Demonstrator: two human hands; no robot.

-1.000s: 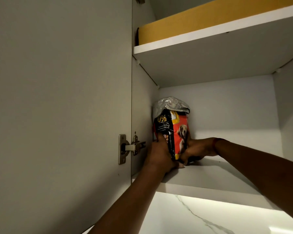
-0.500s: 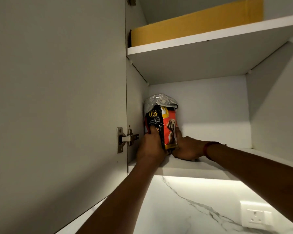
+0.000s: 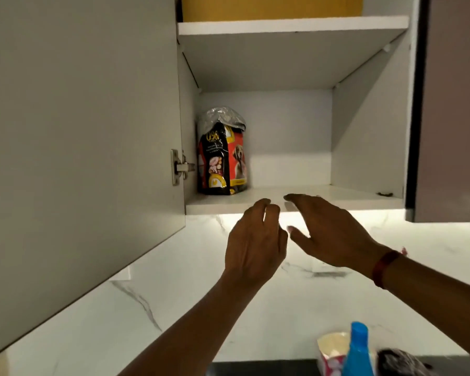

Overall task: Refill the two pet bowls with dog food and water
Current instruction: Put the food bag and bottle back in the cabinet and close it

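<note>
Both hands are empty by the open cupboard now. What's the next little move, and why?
Probably swing the cupboard door shut with the left hand. A moment ago both hands gripped the dog food bag; now it stands untouched on the lower shelf, and the right hand is open too, both drawn back. That looks like putting it away; no bowls show.

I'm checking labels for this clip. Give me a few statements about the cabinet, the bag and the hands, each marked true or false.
1. The bag stands upright on the lower shelf. True.
2. The left hand grips the bag. False: it holds nothing and is clear of the bag.
3. The right hand is open. True.
4. The door is closed. False: it is swung open.
5. The bag sits at the shelf's right end. False: it is at the left end.
</note>
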